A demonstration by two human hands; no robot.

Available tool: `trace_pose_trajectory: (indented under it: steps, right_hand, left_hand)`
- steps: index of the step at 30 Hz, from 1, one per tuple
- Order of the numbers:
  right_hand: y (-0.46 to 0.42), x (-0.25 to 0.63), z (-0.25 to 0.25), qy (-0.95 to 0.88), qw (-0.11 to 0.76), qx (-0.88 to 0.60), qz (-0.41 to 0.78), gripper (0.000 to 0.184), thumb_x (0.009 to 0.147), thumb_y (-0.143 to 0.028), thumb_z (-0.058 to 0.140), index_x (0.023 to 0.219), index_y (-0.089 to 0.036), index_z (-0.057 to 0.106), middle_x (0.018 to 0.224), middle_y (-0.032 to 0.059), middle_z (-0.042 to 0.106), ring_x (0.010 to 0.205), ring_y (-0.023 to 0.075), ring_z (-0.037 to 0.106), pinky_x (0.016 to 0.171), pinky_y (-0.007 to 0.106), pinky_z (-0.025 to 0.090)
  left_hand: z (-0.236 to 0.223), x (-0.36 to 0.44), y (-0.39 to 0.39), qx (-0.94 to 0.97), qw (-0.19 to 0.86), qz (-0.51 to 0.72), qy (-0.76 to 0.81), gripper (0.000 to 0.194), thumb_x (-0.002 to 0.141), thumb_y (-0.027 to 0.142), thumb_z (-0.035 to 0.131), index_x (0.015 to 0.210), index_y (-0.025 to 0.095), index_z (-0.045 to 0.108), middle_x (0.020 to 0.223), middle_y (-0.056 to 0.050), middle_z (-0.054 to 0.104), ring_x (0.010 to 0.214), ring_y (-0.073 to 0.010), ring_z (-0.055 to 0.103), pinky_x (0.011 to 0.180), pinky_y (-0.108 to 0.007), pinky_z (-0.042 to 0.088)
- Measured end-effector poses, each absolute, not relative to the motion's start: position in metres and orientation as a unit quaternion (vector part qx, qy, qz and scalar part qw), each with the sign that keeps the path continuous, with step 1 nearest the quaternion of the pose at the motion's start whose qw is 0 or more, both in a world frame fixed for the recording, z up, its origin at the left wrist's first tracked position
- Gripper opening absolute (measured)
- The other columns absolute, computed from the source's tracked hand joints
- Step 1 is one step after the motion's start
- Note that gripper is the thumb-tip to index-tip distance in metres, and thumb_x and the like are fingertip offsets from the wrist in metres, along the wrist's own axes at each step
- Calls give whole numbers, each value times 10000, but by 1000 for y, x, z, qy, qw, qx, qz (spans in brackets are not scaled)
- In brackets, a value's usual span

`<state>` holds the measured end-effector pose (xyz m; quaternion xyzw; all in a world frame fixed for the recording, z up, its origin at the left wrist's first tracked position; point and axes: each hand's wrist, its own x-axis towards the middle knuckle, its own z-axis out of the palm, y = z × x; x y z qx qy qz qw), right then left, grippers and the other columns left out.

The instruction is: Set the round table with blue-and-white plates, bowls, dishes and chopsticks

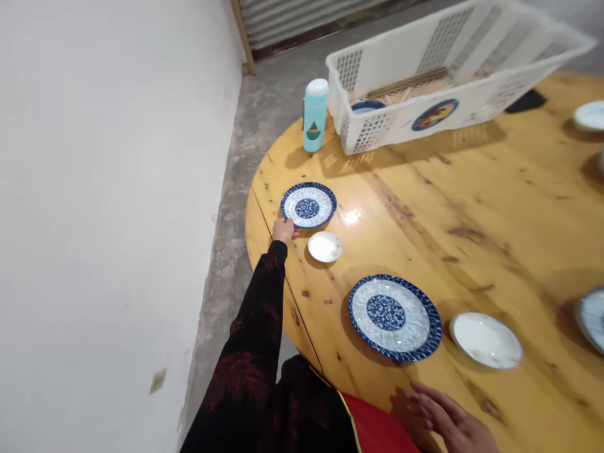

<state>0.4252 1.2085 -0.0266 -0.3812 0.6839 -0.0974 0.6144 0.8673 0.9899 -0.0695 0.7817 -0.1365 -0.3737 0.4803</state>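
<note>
My left hand (284,229) reaches out in a dark red-patterned sleeve and pinches the near rim of a blue-and-white patterned plate (309,204) lying flat on the round wooden table (472,207). A small white dish (325,246) sits just right of that hand. My right hand (443,418) rests flat and open on the table's near edge, fingers spread. Just beyond it lies a larger blue-and-white plate (394,317), with a white bowl (486,340) to its right.
A white slotted plastic crate (453,63) with chopsticks and a plate inside stands at the table's far side, a teal flask (314,114) beside it. More dishes (592,318) lie at the right edge. A white wall and concrete floor lie left.
</note>
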Motion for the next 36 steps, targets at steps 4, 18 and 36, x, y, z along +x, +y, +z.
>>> trace_pose_trajectory:
  steps: [4,18,36]
  right_hand:
    - [1211,442,-13,682,599,-396,-139,542,700,-674,686,947,-199,765,921,127,821,860,315,777,767,394,621]
    - [1160,459,11,635,569,-404,-332,563,871,-708,625,1082,-193,712,928,104,782,742,212,716,695,337,565]
    - [1136,435,-49,704,304,-628,-133,420,879,-495,451,1049,-167,651,604,64,616,603,280,604,604,352,388]
  left_hand:
    - [-61,869,988,792,477,-349,-152,147,907,206,590,779,141,620,693,-53,698,623,-141,694,606,-219,574]
    - [27,779,1110,655,443,-453,-411,241,862,395,610,736,193,573,639,36,545,567,-121,548,534,-226,513]
    - [-5,693,1130,720,51,-366,-587,340,980,302,483,688,211,633,751,-78,736,780,-236,684,688,-293,382]
